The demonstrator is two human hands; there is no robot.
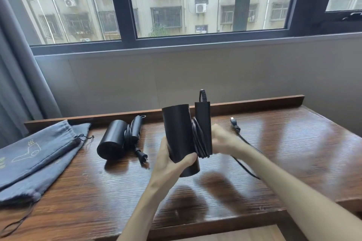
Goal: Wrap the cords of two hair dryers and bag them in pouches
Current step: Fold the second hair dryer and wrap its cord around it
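The hair dryer (179, 135) stands upright at frame centre, long axis near vertical, held above the table (293, 162). The left hand (170, 160) grips the barrel low down, fingers curled round it. Coils of cord (198, 139) sit between barrel and folded handle. The right hand (222, 141), blurred, lies just right of the coils, apparently pinching cord. The loose remainder trails right toward the plug (234, 123). Judged: right hand winds next.
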